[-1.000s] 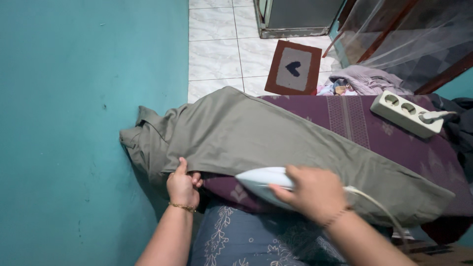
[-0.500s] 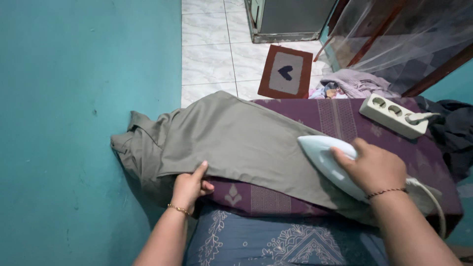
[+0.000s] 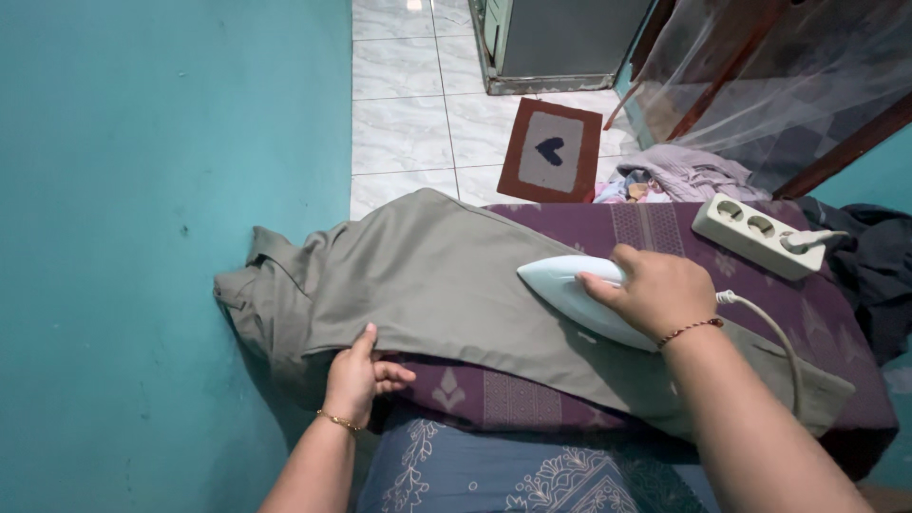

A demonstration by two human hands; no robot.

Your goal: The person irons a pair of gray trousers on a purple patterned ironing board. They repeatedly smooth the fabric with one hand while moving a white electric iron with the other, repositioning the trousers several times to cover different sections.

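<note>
A grey-green garment lies spread across a purple patterned cloth that covers a padded surface. My right hand grips a pale blue iron that rests flat on the middle of the garment, its tip pointing left. A white cord trails from the iron over my forearm. My left hand pinches the garment's near edge at the left, thumb on top.
A teal wall runs along the left, touching the bunched end of the garment. A white power strip with a plug sits at the back right. Beyond lie a tiled floor, a heart doormat, crumpled clothes and dark fabric.
The iron swept right along the garment from its near edge, then came back left toward the middle. My left hand kept its hold on the garment's edge.
</note>
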